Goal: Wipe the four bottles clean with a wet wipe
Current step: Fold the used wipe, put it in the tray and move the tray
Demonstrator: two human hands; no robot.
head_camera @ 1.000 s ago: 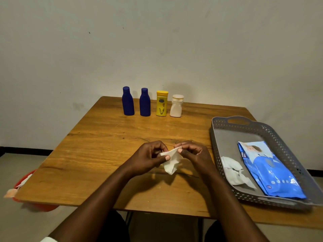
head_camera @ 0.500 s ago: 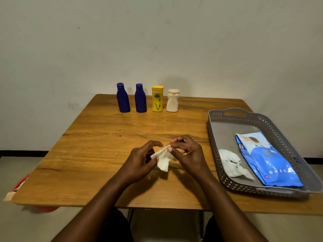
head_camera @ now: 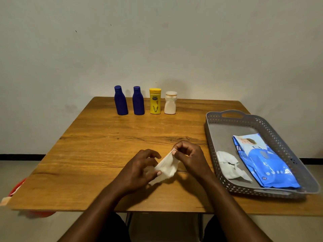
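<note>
Both my hands pinch the limp wet wipe (head_camera: 167, 167) above the table (head_camera: 97, 147), left hand (head_camera: 139, 169) low, right hand (head_camera: 189, 155) high; four bottles (head_camera: 145, 101) at the far edge look light and slick, so I'd grip each mid-body.

— Can any writing be made out?
— Hardly. The blue wipes pack (head_camera: 265, 161) bears white letters along its left edge, too small to read.
— And the yellow bottle (head_camera: 155, 101)?
— Its label print is too blurred.
</note>
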